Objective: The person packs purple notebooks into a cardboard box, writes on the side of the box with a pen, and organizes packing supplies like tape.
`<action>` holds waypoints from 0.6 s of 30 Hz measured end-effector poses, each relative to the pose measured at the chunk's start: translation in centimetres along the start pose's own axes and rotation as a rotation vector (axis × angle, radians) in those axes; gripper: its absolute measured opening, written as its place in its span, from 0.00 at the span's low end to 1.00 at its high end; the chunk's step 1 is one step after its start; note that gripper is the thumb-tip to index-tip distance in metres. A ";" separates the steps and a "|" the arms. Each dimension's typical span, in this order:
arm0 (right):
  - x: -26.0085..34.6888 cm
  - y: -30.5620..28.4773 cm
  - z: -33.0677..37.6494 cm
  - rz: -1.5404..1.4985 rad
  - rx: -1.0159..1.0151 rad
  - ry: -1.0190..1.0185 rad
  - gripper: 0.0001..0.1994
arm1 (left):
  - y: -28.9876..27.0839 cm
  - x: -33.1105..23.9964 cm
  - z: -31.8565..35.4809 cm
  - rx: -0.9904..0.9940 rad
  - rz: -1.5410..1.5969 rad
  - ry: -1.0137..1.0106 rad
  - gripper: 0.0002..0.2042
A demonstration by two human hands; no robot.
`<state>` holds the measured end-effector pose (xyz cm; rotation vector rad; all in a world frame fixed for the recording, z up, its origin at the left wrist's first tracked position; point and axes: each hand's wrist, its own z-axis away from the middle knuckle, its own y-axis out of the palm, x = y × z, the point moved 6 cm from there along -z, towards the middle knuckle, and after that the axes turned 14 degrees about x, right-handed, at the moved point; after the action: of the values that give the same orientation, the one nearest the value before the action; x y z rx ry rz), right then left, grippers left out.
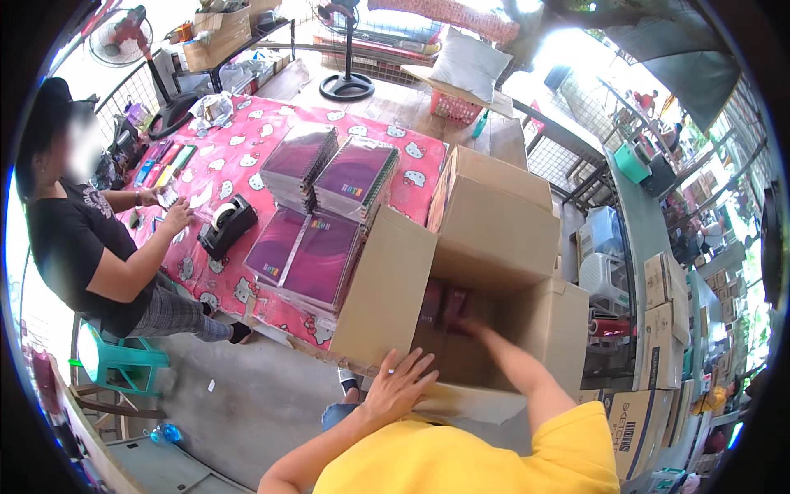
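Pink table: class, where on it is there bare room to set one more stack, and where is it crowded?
Bare cloth of the pink table lies between the tape dispenser and the purple notebook stacks, and beyond them toward the fan base. Crowded: the seated person's corner and the open cardboard box side.

The left hand (399, 383) is laid flat, palm down, with the fingers (415, 362) spread and pointing up and to the right. Its forearm is bare and is bent in from the lower left. The right arm is stretched forward and down from a yellow sleeve. The right hand (461, 317) is blurred, and its grip cannot be made out.
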<state>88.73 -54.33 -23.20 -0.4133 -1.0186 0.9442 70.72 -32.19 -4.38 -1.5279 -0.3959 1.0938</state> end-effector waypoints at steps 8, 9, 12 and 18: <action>-6.5 7.1 -5.5 0.746 -0.210 -0.296 0.41 | 0.3 0.4 0.1 0.098 -0.049 0.026 0.27; -3.7 6.6 -4.6 0.727 -0.165 -0.296 0.40 | 0.9 0.6 0.5 0.120 -0.082 0.004 0.28; -1.6 3.4 -2.6 0.620 -0.159 -0.256 0.36 | -0.1 0.2 0.2 0.037 -0.058 0.050 0.31; 12.9 -12.1 1.1 -0.197 -0.220 -0.481 0.26 | -21.7 6.7 2.3 -0.580 0.116 0.039 0.28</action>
<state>96.00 -50.54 -7.50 -0.2635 -1.5815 0.7696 79.07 -19.56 12.73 -2.0991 -0.6426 1.0898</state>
